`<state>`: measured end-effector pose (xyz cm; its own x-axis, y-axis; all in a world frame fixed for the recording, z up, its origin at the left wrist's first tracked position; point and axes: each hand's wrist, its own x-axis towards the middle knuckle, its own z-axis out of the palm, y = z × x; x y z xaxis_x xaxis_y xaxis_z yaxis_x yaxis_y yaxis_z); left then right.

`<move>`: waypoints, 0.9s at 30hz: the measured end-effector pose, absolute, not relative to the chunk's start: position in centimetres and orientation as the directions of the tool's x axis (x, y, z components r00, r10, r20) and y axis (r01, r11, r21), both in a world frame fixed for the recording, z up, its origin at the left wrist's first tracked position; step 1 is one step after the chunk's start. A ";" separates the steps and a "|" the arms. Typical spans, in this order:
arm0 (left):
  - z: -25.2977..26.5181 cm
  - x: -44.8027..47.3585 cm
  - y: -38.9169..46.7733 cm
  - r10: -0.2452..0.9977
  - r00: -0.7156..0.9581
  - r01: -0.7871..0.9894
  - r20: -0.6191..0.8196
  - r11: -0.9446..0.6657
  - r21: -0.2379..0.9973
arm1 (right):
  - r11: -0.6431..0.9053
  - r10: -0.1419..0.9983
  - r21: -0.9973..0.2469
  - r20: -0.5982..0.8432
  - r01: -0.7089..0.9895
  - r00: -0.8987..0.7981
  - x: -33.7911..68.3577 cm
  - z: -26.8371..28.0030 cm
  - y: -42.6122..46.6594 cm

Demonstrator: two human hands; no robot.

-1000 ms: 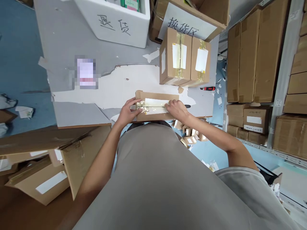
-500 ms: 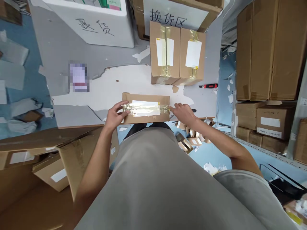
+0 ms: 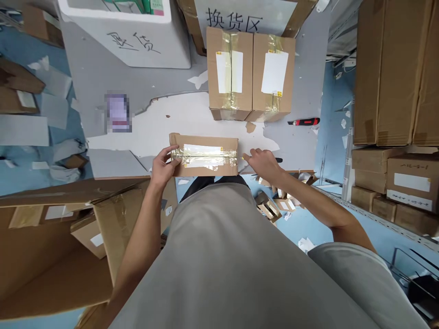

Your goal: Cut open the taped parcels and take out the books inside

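Note:
A long, low cardboard box (image 3: 204, 171) lies near the table's front edge, with white labels and clear tape along its top seam. My left hand (image 3: 164, 165) grips its left end, fingers on top and thumb closer to me. Just off the right end, my right hand (image 3: 263, 163) is closed, apart from the box. A yellow bit shows at its fingertips and a dark end sticks out behind the fingers; the slim tool between is mostly hidden. A red and black utility knife (image 3: 304, 122) lies on the table to the right.
Two taped cartons (image 3: 229, 103) stand side by side behind the box. Farther back are a white foam bin (image 3: 157, 55) and a cardboard box with a lettered sign (image 3: 240, 13). A large open carton (image 3: 118, 214) stands at my left. Stacked boxes (image 3: 408, 178) fill the right-hand shelf.
The box and my left hand have shifted slightly left. A gap has opened between the box's right end and my right hand, which was touching it. The camera view has turned slightly.

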<state>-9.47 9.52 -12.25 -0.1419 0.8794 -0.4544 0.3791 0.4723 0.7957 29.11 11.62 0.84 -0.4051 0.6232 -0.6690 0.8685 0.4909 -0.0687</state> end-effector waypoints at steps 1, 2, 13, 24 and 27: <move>-12.3 -9.4 9.5 0.880 -0.147 0.380 -0.451 0.471 0.796 | 0.491 0.628 -0.069 -0.663 0.868 -0.408 29.4 0.7 11.6; -12.3 -9.3 9.5 0.880 -0.149 0.381 -0.450 0.471 0.795 | 0.494 0.631 -0.072 -0.655 0.866 -0.415 29.7 0.4 11.6; -12.9 -12.1 10.0 0.867 -0.227 0.280 -0.443 0.494 0.823 | -0.022 0.871 -0.775 -0.324 0.631 -0.368 30.8 -7.6 7.1; -15.2 -15.9 9.8 0.855 -0.331 0.215 -0.399 0.480 0.850 | -0.517 0.852 -0.835 -0.480 0.189 0.209 23.8 -13.2 3.8; -15.7 -17.1 10.0 0.856 -0.344 0.219 -0.385 0.472 0.854 | -0.588 0.808 -0.800 -0.573 0.118 0.136 21.8 -12.5 4.2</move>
<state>-17.05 9.96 -15.74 -0.3442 0.8563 -0.3850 0.2186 0.4719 0.8541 21.83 4.20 -12.55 0.1359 0.8079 -0.5735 0.1179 -0.5879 -0.8003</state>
